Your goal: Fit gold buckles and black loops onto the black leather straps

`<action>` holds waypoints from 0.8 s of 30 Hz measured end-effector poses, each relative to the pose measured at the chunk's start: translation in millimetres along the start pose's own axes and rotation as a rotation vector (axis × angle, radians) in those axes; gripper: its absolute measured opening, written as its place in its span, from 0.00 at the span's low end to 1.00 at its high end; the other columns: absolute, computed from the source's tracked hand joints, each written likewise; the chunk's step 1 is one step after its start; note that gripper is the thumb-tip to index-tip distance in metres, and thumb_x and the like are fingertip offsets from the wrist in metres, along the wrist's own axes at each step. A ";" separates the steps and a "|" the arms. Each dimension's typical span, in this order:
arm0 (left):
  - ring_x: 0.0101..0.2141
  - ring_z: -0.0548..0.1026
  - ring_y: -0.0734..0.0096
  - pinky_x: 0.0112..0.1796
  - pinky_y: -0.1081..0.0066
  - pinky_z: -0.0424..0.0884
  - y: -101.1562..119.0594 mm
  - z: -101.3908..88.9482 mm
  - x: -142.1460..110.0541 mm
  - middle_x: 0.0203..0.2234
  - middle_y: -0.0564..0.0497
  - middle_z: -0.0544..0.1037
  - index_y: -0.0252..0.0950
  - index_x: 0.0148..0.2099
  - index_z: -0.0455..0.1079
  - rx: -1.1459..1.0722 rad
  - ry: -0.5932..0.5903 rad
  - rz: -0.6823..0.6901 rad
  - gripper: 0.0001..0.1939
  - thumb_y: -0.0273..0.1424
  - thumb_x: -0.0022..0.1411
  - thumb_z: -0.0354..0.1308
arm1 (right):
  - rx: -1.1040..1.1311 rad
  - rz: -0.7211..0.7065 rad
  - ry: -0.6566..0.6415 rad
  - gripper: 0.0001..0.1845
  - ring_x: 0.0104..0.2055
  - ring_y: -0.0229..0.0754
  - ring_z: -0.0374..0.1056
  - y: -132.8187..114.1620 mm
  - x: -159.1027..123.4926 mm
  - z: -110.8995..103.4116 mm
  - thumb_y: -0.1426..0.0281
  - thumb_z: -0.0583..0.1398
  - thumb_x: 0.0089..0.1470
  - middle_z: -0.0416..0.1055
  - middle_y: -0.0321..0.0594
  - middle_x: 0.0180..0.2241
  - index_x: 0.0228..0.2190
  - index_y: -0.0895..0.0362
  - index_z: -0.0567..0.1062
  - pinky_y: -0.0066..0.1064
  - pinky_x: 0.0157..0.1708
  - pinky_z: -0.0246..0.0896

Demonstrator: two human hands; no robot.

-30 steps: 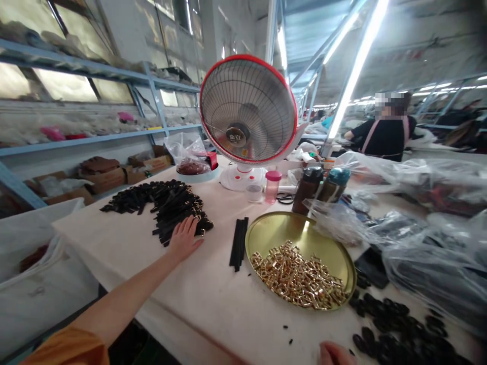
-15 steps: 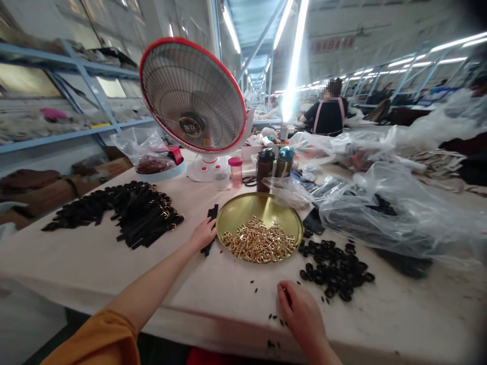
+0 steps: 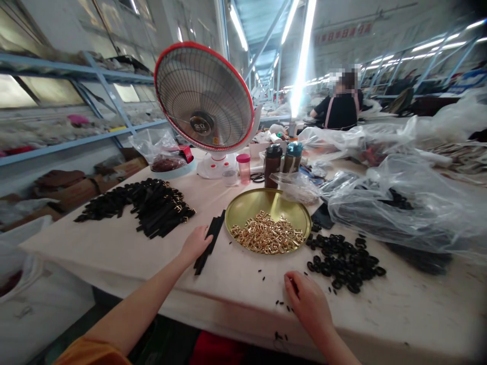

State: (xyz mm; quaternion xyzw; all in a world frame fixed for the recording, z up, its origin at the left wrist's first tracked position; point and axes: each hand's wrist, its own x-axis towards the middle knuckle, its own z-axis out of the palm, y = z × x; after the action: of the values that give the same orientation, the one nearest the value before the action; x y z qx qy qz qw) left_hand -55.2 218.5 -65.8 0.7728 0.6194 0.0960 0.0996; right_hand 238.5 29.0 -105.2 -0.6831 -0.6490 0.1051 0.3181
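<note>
My left grip (image 3: pixel 196 244) lies against the left side of the black strips (image 3: pixel 215 226), fingertips on them; I cannot tell whether they are pinched or only pressed. 1 second ago this same grip was spread over the heap of black straps (image 3: pixel 163 210) farther left, and that heap now lies untouched, well apart from me. The strips sit on the tabletop (image 3: pixel 236 276) just left of the gold tray (image 3: pixel 247 203). Half a second ago they lay more alongside it; now they have slid nearer, staggered, with their near ends beyond the tray's near rim.

My right grip (image 3: pixel 308 299) showed only in part 1 second ago, at the near edge of view. Now it is in full sight, much as it was 0.5 seconds ago: fingers curled, narrow, resting low near the tabletop. I cannot tell whether anything is inside. Small black bits (image 3: pixel 282 303) lie just to its left, and the pile of black rings (image 3: pixel 346 261) is to its right and farther off.

The gold metal pieces (image 3: pixel 270 233) remain heaped in the near half of the tray, and the 2 bottles (image 3: pixel 273 167) stand at its far side as before.
</note>
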 end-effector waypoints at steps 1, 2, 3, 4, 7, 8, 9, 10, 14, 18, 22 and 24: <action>0.42 0.71 0.62 0.42 0.67 0.64 -1.4 -1.4 4.7 0.41 0.42 0.73 0.31 0.48 0.66 -0.021 -0.014 -0.056 0.20 0.35 0.54 0.51 | -0.006 0.001 -0.003 0.10 0.32 0.45 0.66 -0.1 -0.3 0.0 0.68 0.49 0.56 0.71 0.40 0.28 0.29 0.56 0.68 0.33 0.33 0.53; 0.37 0.72 0.63 0.38 0.68 0.66 -2.3 -2.0 9.5 0.35 0.44 0.75 0.31 0.43 0.69 -0.045 -0.034 -0.108 0.17 0.35 0.52 0.53 | -0.011 0.001 -0.006 0.10 0.31 0.44 0.66 -0.3 -0.7 -0.1 0.67 0.49 0.56 0.70 0.40 0.27 0.29 0.56 0.68 0.33 0.33 0.53; 0.32 0.73 0.65 0.34 0.69 0.66 -2.8 -2.1 13.8 0.30 0.46 0.76 0.31 0.38 0.70 -0.071 -0.055 -0.154 0.14 0.35 0.51 0.55 | -0.017 0.000 -0.006 0.10 0.31 0.44 0.66 -0.5 -1.1 -0.2 0.67 0.49 0.56 0.70 0.40 0.27 0.29 0.56 0.68 0.33 0.32 0.53; 0.29 0.72 0.68 0.32 0.70 0.66 -2.8 -2.2 17.2 0.26 0.48 0.75 0.32 0.34 0.70 -0.097 -0.072 -0.193 0.12 0.35 0.50 0.56 | -0.024 -0.002 -0.005 0.10 0.31 0.44 0.66 -0.8 -1.5 -0.3 0.67 0.49 0.56 0.70 0.40 0.27 0.29 0.56 0.68 0.33 0.32 0.53; 0.24 0.70 0.73 0.27 0.72 0.65 -0.1 -6.8 20.8 0.21 0.53 0.73 0.31 0.29 0.69 -0.160 -0.066 -0.260 0.10 0.35 0.50 0.57 | -0.043 -0.016 0.014 0.11 0.30 0.44 0.65 -0.8 -1.8 0.3 0.66 0.49 0.56 0.69 0.39 0.25 0.28 0.56 0.68 0.32 0.31 0.53; 0.24 0.70 0.72 0.26 0.73 0.64 1.8 -11.1 20.0 0.20 0.53 0.72 0.32 0.27 0.68 -0.177 -0.047 -0.264 0.09 0.34 0.50 0.57 | -0.045 -0.022 0.026 0.11 0.29 0.43 0.65 -0.4 -1.4 0.8 0.66 0.49 0.56 0.69 0.39 0.25 0.28 0.56 0.68 0.32 0.30 0.52; 0.24 0.70 0.71 0.26 0.73 0.63 4.4 -17.0 18.3 0.20 0.53 0.72 0.32 0.26 0.68 -0.193 -0.023 -0.260 0.09 0.34 0.49 0.57 | -0.044 -0.028 0.038 0.10 0.29 0.43 0.65 0.1 -0.8 1.3 0.67 0.49 0.56 0.69 0.39 0.25 0.28 0.56 0.68 0.32 0.30 0.52; 0.25 0.70 0.70 0.25 0.74 0.62 8.1 -24.1 15.7 0.19 0.53 0.71 0.32 0.25 0.67 -0.211 0.004 -0.247 0.08 0.34 0.48 0.56 | -0.039 -0.031 0.051 0.10 0.28 0.43 0.65 0.6 0.0 1.6 0.67 0.49 0.56 0.69 0.39 0.24 0.27 0.56 0.68 0.32 0.30 0.52; 0.27 0.68 0.70 0.27 0.74 0.62 39.3 -52.0 -4.9 0.21 0.54 0.70 0.34 0.28 0.65 -0.341 0.082 -0.117 0.11 0.39 0.48 0.54 | 0.065 -0.017 0.129 0.11 0.29 0.42 0.64 -4.0 -0.1 -2.5 0.68 0.49 0.55 0.69 0.41 0.26 0.28 0.57 0.68 0.32 0.31 0.55; 0.20 0.64 0.77 0.22 0.76 0.61 93.9 -52.7 -45.8 0.18 0.58 0.65 0.35 0.28 0.61 -0.839 -0.080 0.034 0.14 0.42 0.49 0.55 | 0.326 0.023 0.087 0.12 0.29 0.39 0.63 -31.2 -11.9 -11.9 0.65 0.49 0.56 0.68 0.41 0.27 0.30 0.57 0.69 0.30 0.30 0.56; 0.20 0.65 0.79 0.23 0.77 0.63 144.5 -25.7 -85.2 0.18 0.58 0.65 0.35 0.27 0.57 -1.211 -0.233 -0.025 0.14 0.38 0.48 0.58 | 0.731 0.148 -0.240 0.14 0.24 0.34 0.60 -60.1 -26.4 -20.9 0.61 0.48 0.56 0.65 0.34 0.22 0.33 0.57 0.67 0.25 0.23 0.55; 0.22 0.67 0.78 0.25 0.76 0.65 158.5 -9.8 -95.0 0.21 0.57 0.67 0.34 0.28 0.58 -1.340 -0.259 -0.128 0.14 0.37 0.47 0.58 | 0.754 0.246 -0.277 0.14 0.21 0.33 0.56 -61.1 -30.4 -27.0 0.60 0.49 0.55 0.60 0.30 0.18 0.26 0.57 0.65 0.24 0.21 0.52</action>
State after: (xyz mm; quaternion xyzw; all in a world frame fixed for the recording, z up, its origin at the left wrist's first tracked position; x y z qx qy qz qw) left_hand 70.5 92.3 -15.6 0.5114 0.4539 0.3595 0.6350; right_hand 199.3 -10.7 -57.5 -0.5706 -0.5154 0.4631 0.4408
